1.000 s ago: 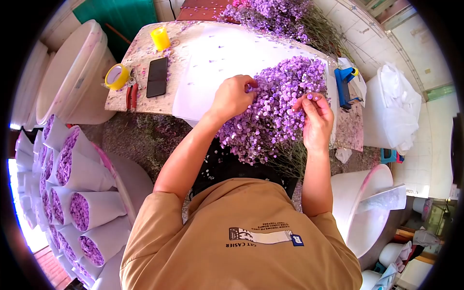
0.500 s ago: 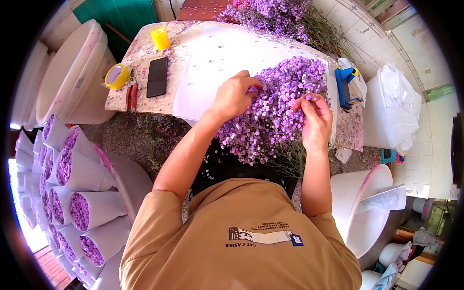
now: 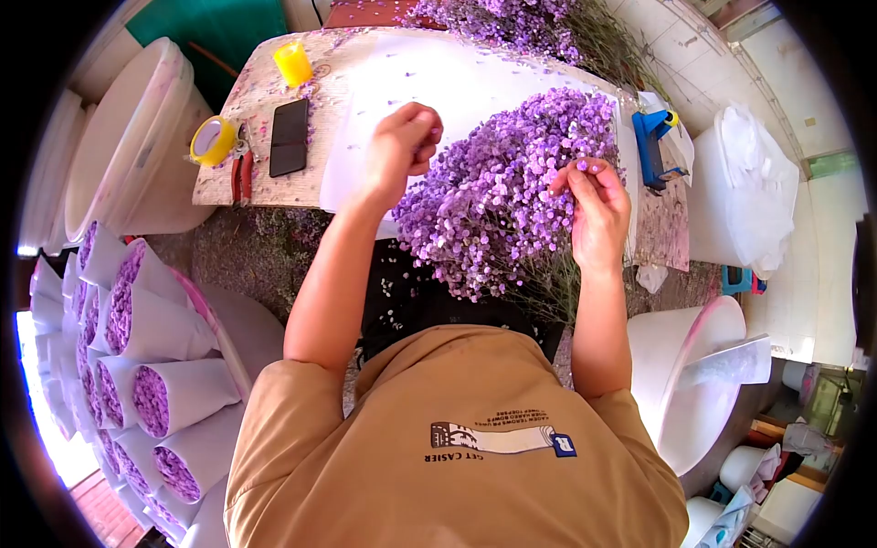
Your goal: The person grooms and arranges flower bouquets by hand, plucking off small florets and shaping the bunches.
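Note:
A big loose bunch of small purple flowers (image 3: 507,192), likely baby's breath, lies over the near edge of the table, stems pointing toward my body. Curled above the white paper (image 3: 365,137), just left of the bunch and apart from it, is my left hand (image 3: 400,151); whatever its fingers hold, if anything, is hidden. At the bunch's right side my right hand (image 3: 598,210) pinches a tiny purple blossom (image 3: 583,166) between thumb and fingers. Scattered blossoms dot the paper.
On the table's left lie a phone (image 3: 290,137), red-handled pliers (image 3: 241,173), a tape roll (image 3: 213,141) and a yellow roll (image 3: 293,64). A blue tape dispenser (image 3: 650,151) stands right. More flowers (image 3: 512,27) lie behind. Paper-wrapped bunches (image 3: 164,397) fill the lower left.
My left hand has drawn away from the flowers, moving left and slightly up over the paper. My right hand stays at the bunch's right side, still pinching.

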Demonstrator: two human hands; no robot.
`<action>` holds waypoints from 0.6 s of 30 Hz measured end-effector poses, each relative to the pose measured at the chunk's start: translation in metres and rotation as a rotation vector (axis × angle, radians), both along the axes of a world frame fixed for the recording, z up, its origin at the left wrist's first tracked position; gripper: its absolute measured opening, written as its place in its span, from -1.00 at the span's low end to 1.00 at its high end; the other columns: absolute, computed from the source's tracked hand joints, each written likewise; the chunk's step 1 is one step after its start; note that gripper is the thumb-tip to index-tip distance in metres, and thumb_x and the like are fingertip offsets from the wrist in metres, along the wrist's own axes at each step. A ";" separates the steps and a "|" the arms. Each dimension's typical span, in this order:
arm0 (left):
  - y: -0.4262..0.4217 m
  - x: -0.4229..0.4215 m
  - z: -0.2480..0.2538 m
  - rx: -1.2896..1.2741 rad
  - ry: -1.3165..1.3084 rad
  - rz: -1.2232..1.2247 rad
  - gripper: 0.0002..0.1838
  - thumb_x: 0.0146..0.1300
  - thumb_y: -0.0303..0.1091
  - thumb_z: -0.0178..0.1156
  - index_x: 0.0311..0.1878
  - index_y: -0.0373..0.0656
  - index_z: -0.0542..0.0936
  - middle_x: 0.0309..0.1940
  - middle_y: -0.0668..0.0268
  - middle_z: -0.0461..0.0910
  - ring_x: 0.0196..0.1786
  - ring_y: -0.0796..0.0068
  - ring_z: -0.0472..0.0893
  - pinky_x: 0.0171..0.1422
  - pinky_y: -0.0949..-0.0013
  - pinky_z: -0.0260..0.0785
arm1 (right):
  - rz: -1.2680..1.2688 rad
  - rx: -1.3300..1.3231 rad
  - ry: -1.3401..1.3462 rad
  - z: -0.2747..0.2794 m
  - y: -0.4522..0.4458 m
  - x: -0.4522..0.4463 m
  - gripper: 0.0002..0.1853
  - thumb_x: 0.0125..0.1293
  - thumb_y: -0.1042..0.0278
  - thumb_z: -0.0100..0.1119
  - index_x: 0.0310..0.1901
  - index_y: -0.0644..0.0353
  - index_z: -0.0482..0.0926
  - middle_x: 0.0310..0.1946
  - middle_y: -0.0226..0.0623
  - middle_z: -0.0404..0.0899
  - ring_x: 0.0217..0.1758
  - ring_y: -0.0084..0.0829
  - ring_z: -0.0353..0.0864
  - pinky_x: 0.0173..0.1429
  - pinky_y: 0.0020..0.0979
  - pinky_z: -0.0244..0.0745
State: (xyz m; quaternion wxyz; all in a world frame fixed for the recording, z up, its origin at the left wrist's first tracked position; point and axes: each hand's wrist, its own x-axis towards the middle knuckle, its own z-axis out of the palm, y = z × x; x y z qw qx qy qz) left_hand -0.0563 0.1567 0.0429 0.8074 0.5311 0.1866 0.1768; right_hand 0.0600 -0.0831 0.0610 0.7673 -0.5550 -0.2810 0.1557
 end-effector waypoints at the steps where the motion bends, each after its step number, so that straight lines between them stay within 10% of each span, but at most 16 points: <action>1: 0.003 -0.008 0.004 -0.126 -0.089 -0.044 -0.80 0.48 -0.25 0.01 -0.20 -0.17 0.46 -0.39 0.34 0.44 -0.51 0.66 0.26 -0.50 0.56 0.03 | -0.005 0.001 0.004 0.000 0.000 0.000 -0.92 0.43 0.54 0.16 -0.09 0.28 0.55 -0.33 -0.21 0.68 -0.26 -0.43 0.65 -0.06 -0.39 0.53; 5: -0.024 -0.041 0.031 -0.031 -0.009 -0.195 -0.73 0.46 -0.16 0.08 -0.21 -0.17 0.55 -0.41 0.36 0.48 -0.53 0.69 0.22 -0.51 0.55 -0.02 | -0.001 -0.003 0.004 -0.003 0.002 0.001 -0.92 0.42 0.56 0.15 -0.09 0.29 0.54 -0.32 -0.20 0.68 -0.25 -0.43 0.66 -0.05 -0.38 0.53; 13: -0.073 -0.034 -0.003 1.173 0.148 0.100 -0.81 0.15 -0.37 0.38 -0.20 -0.26 0.69 -0.44 0.19 0.57 -0.41 0.37 0.54 -0.26 0.33 0.40 | -0.001 -0.083 -0.096 -0.001 0.000 -0.006 -0.86 0.42 0.56 0.16 -0.02 0.31 0.54 -0.21 -0.24 0.67 -0.17 -0.49 0.65 0.03 -0.44 0.55; 18: -0.075 -0.032 0.002 1.027 0.184 0.080 -0.88 0.16 -0.37 0.32 -0.30 -0.20 0.70 -0.28 0.16 0.67 -0.24 0.06 0.67 -0.13 0.12 0.50 | -0.296 -0.341 -0.750 0.032 -0.012 -0.035 -0.66 0.30 0.60 0.24 0.11 0.33 0.52 -0.07 -0.14 0.64 -0.14 -0.42 0.61 0.05 -0.39 0.53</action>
